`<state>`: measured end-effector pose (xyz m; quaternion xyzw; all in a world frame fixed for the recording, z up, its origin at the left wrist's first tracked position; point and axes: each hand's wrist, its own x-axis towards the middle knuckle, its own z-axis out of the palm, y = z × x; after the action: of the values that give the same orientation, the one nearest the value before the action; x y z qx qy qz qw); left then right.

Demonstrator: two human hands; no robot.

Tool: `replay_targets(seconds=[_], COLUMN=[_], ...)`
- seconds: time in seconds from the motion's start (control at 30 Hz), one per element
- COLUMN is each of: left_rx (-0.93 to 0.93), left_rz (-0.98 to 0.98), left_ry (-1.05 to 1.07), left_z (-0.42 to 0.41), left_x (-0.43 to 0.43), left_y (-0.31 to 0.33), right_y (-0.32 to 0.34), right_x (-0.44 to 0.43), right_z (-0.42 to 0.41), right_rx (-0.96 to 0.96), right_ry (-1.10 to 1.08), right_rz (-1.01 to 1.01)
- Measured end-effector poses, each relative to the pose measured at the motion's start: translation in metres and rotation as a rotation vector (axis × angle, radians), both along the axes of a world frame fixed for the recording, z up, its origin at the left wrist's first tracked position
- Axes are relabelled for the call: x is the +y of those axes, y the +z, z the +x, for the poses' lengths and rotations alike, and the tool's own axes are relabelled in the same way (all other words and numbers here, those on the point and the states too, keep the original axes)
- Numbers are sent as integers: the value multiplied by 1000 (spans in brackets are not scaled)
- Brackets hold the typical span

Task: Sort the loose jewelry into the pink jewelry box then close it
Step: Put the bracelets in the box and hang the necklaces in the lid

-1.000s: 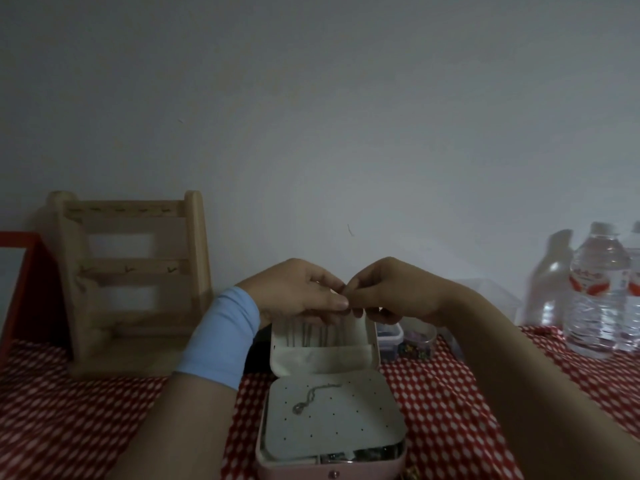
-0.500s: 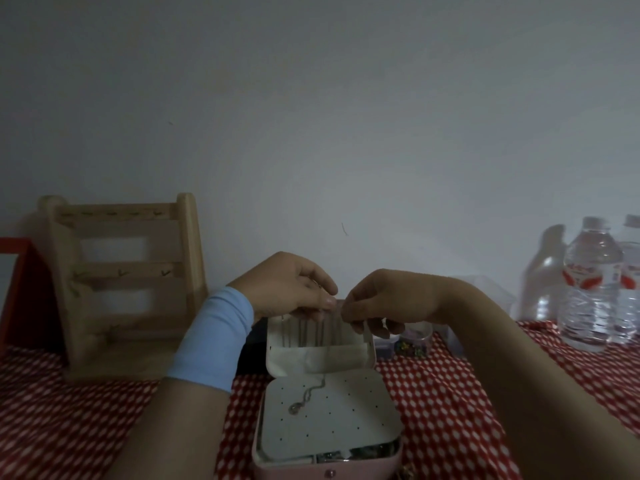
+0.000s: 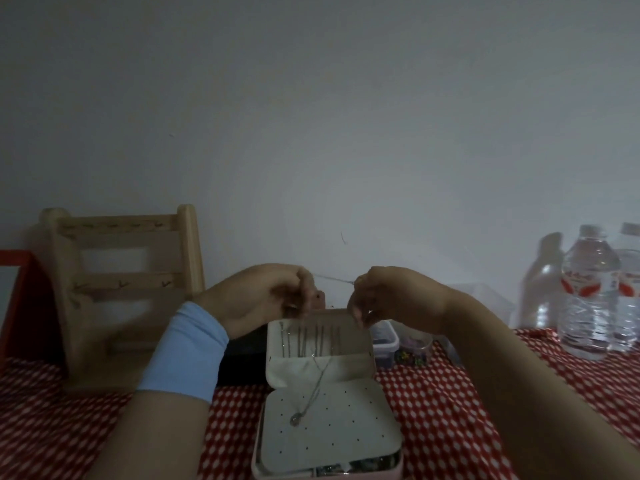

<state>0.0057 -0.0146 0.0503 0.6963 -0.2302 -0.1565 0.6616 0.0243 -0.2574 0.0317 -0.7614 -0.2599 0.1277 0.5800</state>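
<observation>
The pink jewelry box [image 3: 287,477] sits open at the near edge of the red-checked surface [image 3: 433,410]. A pendant [image 3: 295,418] lies on the box's white perforated panel [image 3: 346,434]. The chain of this necklace [image 3: 320,379] climbs over the upright lid [image 3: 349,370], where other chains hang in a row. Above the lid's top edge, the left hand [image 3: 266,296], with a pale blue wristband [image 3: 183,351], and the right hand [image 3: 391,296] each hold a pinching grip on the chain, a thin stretch taut between them. Beyond are small clear containers [image 3: 384,341], a wooden rack [image 3: 124,299] on the left and water bottles [image 3: 588,296] on the right.
</observation>
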Motion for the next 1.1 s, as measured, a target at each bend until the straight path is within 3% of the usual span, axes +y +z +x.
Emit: replay_targets(seconds=[0.07, 0.17, 0.33, 0.43, 0.67, 0.8, 0.97, 1.1], left_rx=[80, 130, 131, 70, -75, -180, -254, -255], left_rz=[-270, -523, -660, -556, -67, 137, 298, 311], left_ry=[-32, -10, 102, 86, 54, 91, 138, 187], left_z=[3, 3, 2, 2, -8, -8, -3, 3], left_x=[5, 5, -3, -12, -27, -30, -31, -30], left_y=[2, 4, 9, 9, 4, 1, -4, -9], right_y=[-1, -1, 4, 13, 28, 30, 29, 27], right_x=[-1, -3, -2, 2, 11, 12, 16, 18], right_z=[-1, -1, -6, -15, -27, -28, -26, -24], right_rx=[50, 53, -37, -86, -226, -260, -301, -307], right_ry=[18, -5, -63, -36, -108, -181, -233, -258], right_rz=[45, 26, -143, -182, -116, -191, -256, -246])
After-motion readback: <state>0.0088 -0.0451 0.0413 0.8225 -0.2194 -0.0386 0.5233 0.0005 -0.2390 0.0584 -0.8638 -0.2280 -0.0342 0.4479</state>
